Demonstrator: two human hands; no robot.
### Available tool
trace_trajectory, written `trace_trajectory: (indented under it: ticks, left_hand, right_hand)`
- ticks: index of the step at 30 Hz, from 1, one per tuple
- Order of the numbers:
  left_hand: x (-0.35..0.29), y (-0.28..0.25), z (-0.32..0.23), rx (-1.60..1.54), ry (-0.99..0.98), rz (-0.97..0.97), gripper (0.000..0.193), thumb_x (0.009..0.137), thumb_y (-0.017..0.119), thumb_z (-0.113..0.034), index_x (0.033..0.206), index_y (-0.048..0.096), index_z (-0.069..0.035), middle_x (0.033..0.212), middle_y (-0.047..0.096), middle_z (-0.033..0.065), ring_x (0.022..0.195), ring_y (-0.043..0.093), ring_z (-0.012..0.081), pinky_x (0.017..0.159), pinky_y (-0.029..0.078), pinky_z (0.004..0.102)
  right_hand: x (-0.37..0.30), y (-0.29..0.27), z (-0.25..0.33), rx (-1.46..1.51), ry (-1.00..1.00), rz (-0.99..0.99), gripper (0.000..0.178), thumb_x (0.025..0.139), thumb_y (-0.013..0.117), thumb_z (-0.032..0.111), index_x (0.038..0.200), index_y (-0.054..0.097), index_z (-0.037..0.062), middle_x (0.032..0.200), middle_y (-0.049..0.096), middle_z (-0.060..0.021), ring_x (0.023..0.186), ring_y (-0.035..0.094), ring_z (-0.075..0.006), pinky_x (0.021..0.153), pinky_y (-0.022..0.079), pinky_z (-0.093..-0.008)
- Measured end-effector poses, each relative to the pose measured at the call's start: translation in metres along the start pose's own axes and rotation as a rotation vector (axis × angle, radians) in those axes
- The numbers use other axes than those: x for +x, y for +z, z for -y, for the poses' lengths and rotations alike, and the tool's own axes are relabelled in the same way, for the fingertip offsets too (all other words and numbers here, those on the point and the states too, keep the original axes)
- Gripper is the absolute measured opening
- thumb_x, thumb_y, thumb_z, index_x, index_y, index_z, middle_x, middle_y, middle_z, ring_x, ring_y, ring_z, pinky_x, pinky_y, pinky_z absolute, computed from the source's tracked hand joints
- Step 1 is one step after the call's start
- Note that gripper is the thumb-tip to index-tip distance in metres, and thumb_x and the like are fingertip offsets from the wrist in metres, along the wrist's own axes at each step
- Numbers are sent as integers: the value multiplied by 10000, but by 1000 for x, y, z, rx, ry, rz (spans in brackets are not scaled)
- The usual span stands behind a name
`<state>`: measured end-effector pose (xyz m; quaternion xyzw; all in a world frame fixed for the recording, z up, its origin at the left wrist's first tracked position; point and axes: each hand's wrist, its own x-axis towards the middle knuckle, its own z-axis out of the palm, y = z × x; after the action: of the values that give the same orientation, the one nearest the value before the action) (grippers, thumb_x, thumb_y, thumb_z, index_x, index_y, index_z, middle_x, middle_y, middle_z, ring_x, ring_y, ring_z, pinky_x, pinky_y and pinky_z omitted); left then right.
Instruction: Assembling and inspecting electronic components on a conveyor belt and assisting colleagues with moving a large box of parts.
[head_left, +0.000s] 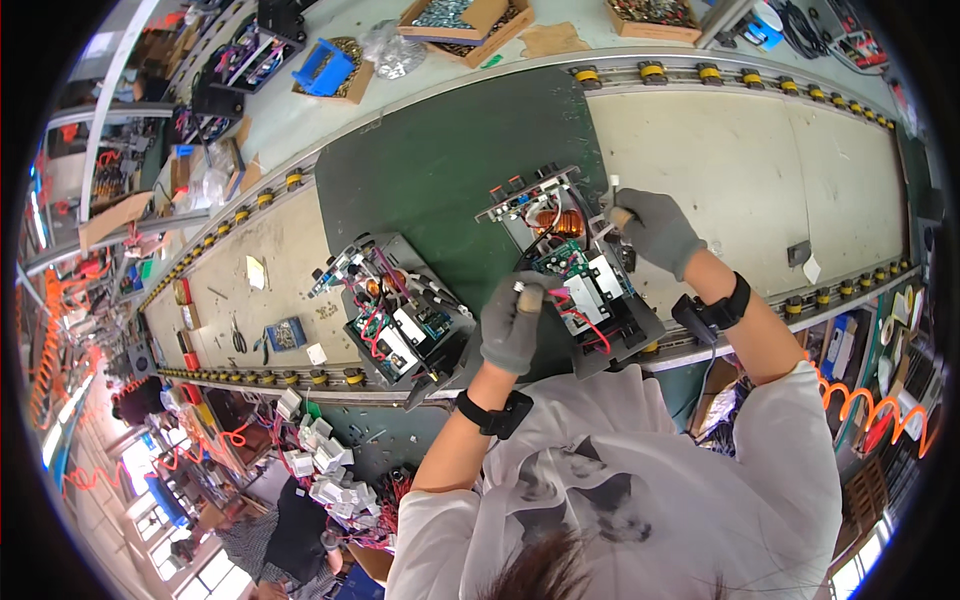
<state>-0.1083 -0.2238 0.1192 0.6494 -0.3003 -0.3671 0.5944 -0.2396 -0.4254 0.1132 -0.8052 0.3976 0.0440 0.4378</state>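
In the middle of the bench stands an open electronic unit (590, 275) with green circuit boards, a copper coil, white blocks and loose wires in a black metal chassis. My left hand (512, 325), in a grey glove, is closed at its left side, and a small white plug shows at the fingertips. Over the right side, my right hand (658, 232), also gloved, pinches a thin lead with a white plug standing up from the fingers. The lead's lower part is hidden by the fingers. A second, similar unit (395, 320) sits to the left, touched by neither hand.
A dark green board (430, 170) lies under the units, between roller rails (710, 75). Pliers (238, 335) and a small blue tray (286, 334) lie at left. Parts boxes (655, 15) and a blue bin (325, 68) line the far shelf. Another person (290, 540) is at lower left.
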Motion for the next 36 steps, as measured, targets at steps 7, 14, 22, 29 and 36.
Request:
trace_trajectory:
  ticks: [7, 14, 22, 29, 36]
  left_hand:
    - [2, -2, 12, -51, -159, -189, 241, 914, 522, -210, 987, 577, 14, 852, 608, 59, 726, 521, 100, 646, 417, 239]
    - [41, -20, 34, 40, -469, -101, 245, 809, 589, -141, 1034, 605, -46, 842, 590, 2, 753, 508, 71, 654, 406, 218]
    - [65, -20, 50, -49, -656, 37, 352, 783, 605, -103, 1126, 588, -22, 1016, 611, 64, 955, 551, 150, 849, 422, 261]
    - [74, -20, 37, 311, -461, 150, 348, 748, 634, -45, 1090, 597, 4, 960, 646, 109, 884, 607, 196, 816, 471, 281]
    - [64, -15, 45, 47, -421, 168, 279, 783, 657, 6, 1056, 604, 38, 1004, 632, 98, 884, 584, 129, 812, 476, 267]
  right_hand:
    - [20, 9, -11, -182, -73, 143, 219, 870, 486, 209, 1017, 592, 86, 984, 618, -149, 913, 572, -347, 791, 451, -396]
    - [37, 24, -3, -359, -353, 145, 243, 818, 507, 106, 1040, 605, 117, 970, 593, -124, 880, 583, -311, 752, 466, -378]
    - [39, 45, -5, 677, -48, 303, 280, 870, 409, 0, 1076, 595, 38, 939, 602, -72, 742, 573, -140, 657, 473, -270]
    - [41, 58, -13, 1261, -11, 381, 270, 926, 455, 102, 1152, 558, -4, 938, 618, -73, 813, 598, -131, 737, 499, -254]
    - [50, 48, 3, 966, -74, 574, 284, 914, 519, 134, 1139, 562, -33, 1031, 617, -102, 920, 598, -173, 830, 488, -290]
